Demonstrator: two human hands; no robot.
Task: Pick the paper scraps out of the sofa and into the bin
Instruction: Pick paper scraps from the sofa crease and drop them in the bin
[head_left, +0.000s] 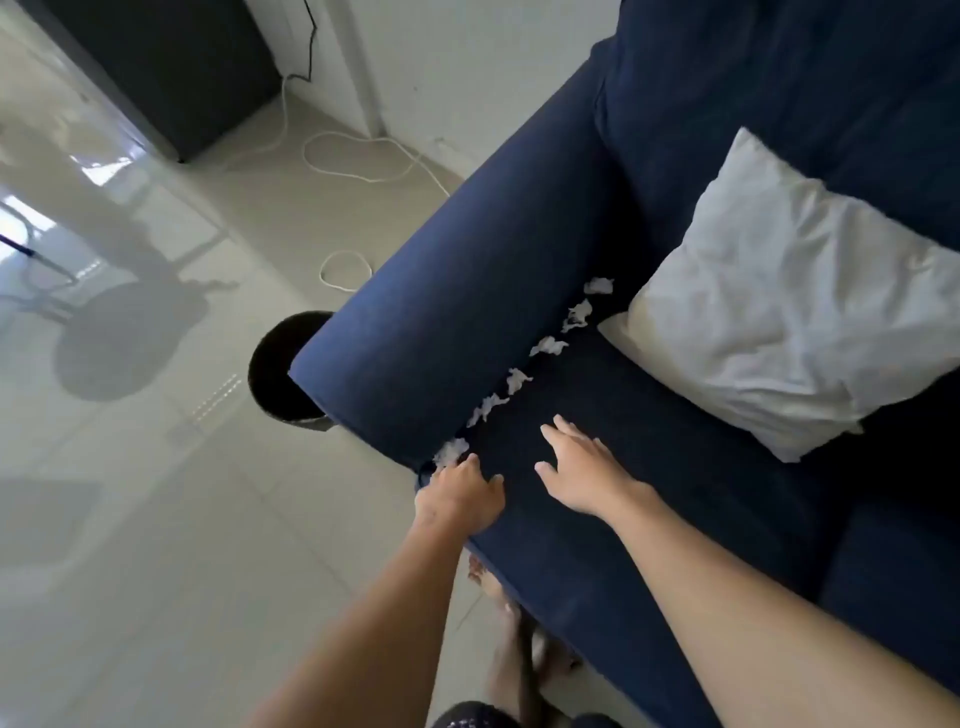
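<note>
Pushing could wedge the paper scrap (451, 450) deeper beside the armrest (467, 291).
Our left hand (460, 493) curls at it, pinch unclear; right hand (582, 467) lies spread.

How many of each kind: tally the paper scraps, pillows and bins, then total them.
Paper scraps: 6 visible clumps
Pillow: 1
Bin: 1
Total: 8

The sofa (467, 260) before me is matt navy cloth; the paper scraps (549, 346) along its left seam are crumpled white. The pillow (779, 291) is creased white cloth, the floor (156, 519) glossy tile.
</note>
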